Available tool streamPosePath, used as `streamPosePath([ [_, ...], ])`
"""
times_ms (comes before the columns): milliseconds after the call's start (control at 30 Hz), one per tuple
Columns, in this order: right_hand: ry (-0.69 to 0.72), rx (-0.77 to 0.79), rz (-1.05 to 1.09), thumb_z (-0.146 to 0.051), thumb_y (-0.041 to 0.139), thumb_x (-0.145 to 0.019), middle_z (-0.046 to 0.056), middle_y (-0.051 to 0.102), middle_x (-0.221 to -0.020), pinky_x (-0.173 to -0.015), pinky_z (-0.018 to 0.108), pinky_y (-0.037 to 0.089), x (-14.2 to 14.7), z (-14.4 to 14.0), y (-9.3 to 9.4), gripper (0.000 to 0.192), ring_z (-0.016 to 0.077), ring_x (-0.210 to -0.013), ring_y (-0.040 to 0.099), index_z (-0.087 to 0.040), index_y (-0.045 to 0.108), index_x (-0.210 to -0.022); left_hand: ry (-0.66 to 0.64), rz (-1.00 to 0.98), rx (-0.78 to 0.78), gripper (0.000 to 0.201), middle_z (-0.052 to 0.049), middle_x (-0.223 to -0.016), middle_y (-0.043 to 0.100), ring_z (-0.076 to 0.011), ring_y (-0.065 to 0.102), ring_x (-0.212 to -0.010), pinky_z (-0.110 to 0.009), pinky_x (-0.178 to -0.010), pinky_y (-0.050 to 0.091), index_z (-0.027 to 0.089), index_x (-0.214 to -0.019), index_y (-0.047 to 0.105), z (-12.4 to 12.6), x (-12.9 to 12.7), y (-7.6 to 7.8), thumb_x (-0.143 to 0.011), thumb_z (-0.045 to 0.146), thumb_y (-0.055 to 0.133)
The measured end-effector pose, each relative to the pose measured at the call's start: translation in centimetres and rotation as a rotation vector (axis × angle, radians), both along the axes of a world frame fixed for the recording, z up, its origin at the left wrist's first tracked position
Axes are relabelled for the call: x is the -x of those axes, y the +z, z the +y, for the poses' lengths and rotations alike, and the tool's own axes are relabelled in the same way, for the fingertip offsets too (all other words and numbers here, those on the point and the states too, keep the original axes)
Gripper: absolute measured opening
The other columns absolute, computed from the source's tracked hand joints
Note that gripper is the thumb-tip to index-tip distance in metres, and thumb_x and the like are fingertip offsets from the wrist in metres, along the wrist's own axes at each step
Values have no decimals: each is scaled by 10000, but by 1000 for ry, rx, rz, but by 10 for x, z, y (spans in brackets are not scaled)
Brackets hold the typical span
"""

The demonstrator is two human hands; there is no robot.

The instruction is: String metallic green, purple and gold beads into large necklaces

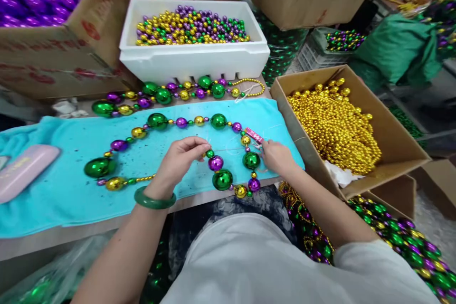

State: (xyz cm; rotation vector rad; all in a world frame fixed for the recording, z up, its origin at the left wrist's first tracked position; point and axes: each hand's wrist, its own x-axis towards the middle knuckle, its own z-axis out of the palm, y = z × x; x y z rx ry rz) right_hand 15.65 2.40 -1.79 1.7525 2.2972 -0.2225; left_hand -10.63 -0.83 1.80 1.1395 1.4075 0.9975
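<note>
Left hand [180,159]: pinching thin clear string by small green bead [210,154].
Right hand [276,156]: grip grasping string end, near pink tag [254,135].
Strand: green, purple, gold bead necklace [156,121] on turquoise cloth [64,185].

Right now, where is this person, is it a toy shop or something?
Probably a workshop where bead necklaces get strung. A big-bead necklace lies on a turquoise cloth under both hands, with a white foam box of mixed beads and a cardboard box of gold beads nearby.
</note>
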Motion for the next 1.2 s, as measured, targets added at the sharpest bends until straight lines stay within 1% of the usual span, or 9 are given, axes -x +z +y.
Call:
streamPosePath([
  [100,77,-77,-44,-127,397,-885,165,610,-1036,-732,312,415,-11,-13,-22,264,268,-943,578,-113,560,-1092,3,28,-5,213,-5,-635,610,-102,530,-551,-224,-515,473,171,-722,684,-4,-4,9,-678,377,714],
  [233,9,-73,94,-152,441,-852,131,627,-964,-690,293,409,-29,-9,-25,160,239,-877,589,-148,556,-964,20,69,-9,226,5,-600,594,-82,504,-485,-206,-449,453,164,-732,678,-8,-9,25,-685,382,710],
  [300,-82,-34,284,-247,474,-855,79,635,-840,-646,286,408,-40,-3,-22,83,212,-767,597,-184,527,-857,25,54,-5,235,-1,-619,612,-82,509,-484,-202,-431,448,164,-736,674,-8,-10,30,-685,390,709],
  [367,-134,-23,533,-333,492,-850,45,619,-754,-628,287,419,-48,2,-16,143,195,-693,593,-208,467,-786,27,31,2,239,-16,-670,650,-84,520,-494,-205,-429,449,165,-738,669,-8,-11,34,-687,395,707],
  [533,-114,108,1081,-389,463,-883,66,629,-864,-611,301,478,-42,7,3,180,194,-728,633,-236,373,-857,26,19,-32,213,-31,-716,689,-95,536,-529,-211,-445,441,175,-745,669,-6,-12,32,-715,384,688],
  [667,-39,131,1079,-346,512,-868,20,581,-778,-607,297,463,-25,11,24,161,169,-669,590,-231,400,-887,27,46,-60,206,-29,-698,677,-95,531,-530,-208,-446,434,174,-743,669,-4,-15,31,-727,379,676],
  [833,182,286,1106,-247,519,-861,4,609,-741,-616,279,442,2,12,49,315,148,-669,564,-196,499,-1171,41,57,-89,192,-26,-697,674,-97,531,-537,-207,-446,432,176,-745,673,-3,-20,35,-736,368,663],
  [1000,241,456,1175,-339,584,-833,29,641,-712,-574,260,433,27,20,60,287,135,-641,549,-145,698,-1012,11,54,-142,160,-14,-668,658,-91,502,-512,-208,-443,421,183,-731,676,-1,-23,34,-749,338,640],
  [1200,195,532,1159,-431,620,-812,42,680,-727,-570,263,441,39,34,58,370,140,-645,558,-137,736,-1003,-13,81,-173,162,-11,-681,659,-90,490,-503,-214,-455,417,193,-777,691,-1,-22,28,-773,340,623],
])
